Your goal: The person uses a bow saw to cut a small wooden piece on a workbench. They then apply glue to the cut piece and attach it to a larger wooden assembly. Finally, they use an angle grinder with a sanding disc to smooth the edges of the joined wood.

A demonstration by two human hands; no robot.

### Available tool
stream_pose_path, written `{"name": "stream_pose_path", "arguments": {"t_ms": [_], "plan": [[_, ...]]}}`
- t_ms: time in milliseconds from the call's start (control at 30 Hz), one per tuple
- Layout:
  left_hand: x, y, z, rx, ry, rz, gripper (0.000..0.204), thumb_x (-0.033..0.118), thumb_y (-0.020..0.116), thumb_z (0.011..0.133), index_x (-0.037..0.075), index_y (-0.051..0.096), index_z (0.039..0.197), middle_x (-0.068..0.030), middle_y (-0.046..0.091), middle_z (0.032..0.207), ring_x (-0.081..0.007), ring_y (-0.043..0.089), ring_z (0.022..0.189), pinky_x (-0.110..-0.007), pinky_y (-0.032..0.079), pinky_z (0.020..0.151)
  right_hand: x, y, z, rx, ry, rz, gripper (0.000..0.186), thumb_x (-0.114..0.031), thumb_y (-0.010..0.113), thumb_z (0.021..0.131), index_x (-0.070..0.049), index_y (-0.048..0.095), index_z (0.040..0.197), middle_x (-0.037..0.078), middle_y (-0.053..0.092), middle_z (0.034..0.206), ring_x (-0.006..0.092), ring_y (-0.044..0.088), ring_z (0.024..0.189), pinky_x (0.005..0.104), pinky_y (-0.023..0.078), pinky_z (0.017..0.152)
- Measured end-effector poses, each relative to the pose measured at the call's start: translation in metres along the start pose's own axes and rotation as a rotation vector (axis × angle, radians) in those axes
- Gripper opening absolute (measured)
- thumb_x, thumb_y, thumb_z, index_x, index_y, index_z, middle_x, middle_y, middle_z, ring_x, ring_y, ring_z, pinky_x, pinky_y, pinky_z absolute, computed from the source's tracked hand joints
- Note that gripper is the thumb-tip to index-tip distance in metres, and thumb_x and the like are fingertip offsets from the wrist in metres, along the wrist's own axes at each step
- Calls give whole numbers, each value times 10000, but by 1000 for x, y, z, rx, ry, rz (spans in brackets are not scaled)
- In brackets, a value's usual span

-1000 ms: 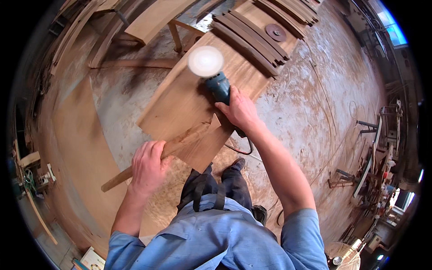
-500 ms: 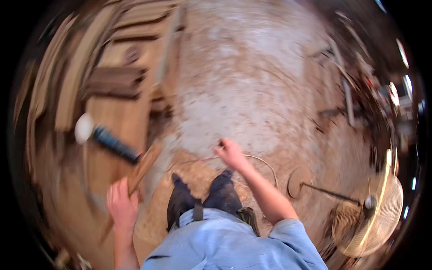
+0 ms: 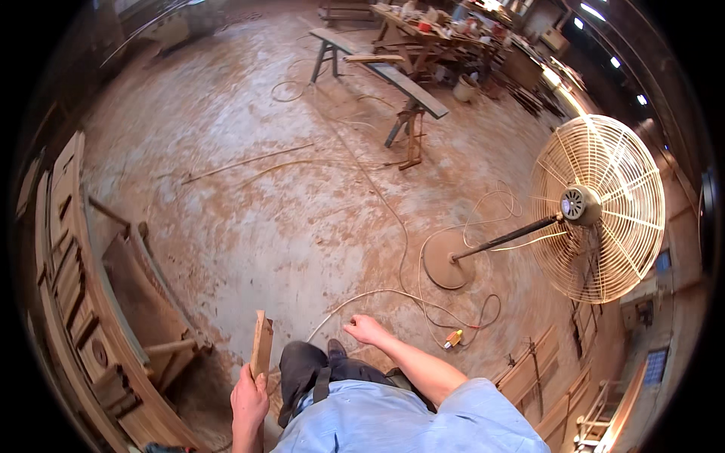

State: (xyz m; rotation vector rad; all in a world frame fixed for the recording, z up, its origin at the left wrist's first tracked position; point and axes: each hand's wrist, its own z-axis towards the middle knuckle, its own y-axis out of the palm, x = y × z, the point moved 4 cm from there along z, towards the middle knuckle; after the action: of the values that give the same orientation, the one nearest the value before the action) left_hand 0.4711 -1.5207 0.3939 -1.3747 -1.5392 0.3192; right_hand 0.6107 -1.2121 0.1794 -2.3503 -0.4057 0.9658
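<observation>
My left hand [image 3: 249, 400] is wrapped round a narrow wooden board [image 3: 261, 347], which stands up past my fingers in front of my left side. Its lower part is largely hidden behind my hand and forearm. My right hand [image 3: 368, 331] hangs over the floor ahead of my right leg, fingers curled in. Whether anything small sits inside that curl, I cannot make out. Below it a pale cable [image 3: 377, 292] runs along the floor.
A large caged stand fan [image 3: 596, 208] rises at the right. Its round base [image 3: 445, 260] is near a yellow plug connector [image 3: 453, 339]. Left is a workbench [image 3: 128, 377] with wooden pieces. Sawhorses bearing a plank [image 3: 408, 87] and a cluttered table [image 3: 430, 30] stand farther off.
My body has turned right, away from the workbench, which now lies at the left edge. The fan looms larger. My left hand still grips the board, now more upright and nearer my leg.
</observation>
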Motion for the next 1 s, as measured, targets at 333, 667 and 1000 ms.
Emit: {"name": "stream_pose_path", "arguments": {"t_ms": [333, 667, 1000], "plan": [[91, -37, 214, -99, 135, -8, 348, 300, 502, 971, 35, 512, 1195, -275, 652, 967, -461, 612, 954, -519, 479, 792, -11, -142, 114, 118, 250, 354, 506, -434, 638, 846, 24, 675, 1056, 204, 706, 904, 277, 698, 762, 402, 552, 689], [271, -108, 484, 48, 621, 295, 397, 242, 684, 859, 101, 540, 1201, -169, 625, 943, -376, 606, 892, -467, 476, 741, -13, -275, 201, 368, 567, 854, 360, -310, 603, 933, 5, 604, 1106, 70, 628, 831, 135, 585, 609, 285, 496, 475], [539, -63, 680, 159, 1137, 392, 416, 123, 727, 783, 117, 580, 1172, -105, 599, 942, -292, 573, 913, -415, 439, 783, 85, -340, 316, 407, 759, 1392, 326, -311, 578, 968, -58, 525, 1166, 86, 609, 853, 186, 611, 630, 331, 539, 523]]}}
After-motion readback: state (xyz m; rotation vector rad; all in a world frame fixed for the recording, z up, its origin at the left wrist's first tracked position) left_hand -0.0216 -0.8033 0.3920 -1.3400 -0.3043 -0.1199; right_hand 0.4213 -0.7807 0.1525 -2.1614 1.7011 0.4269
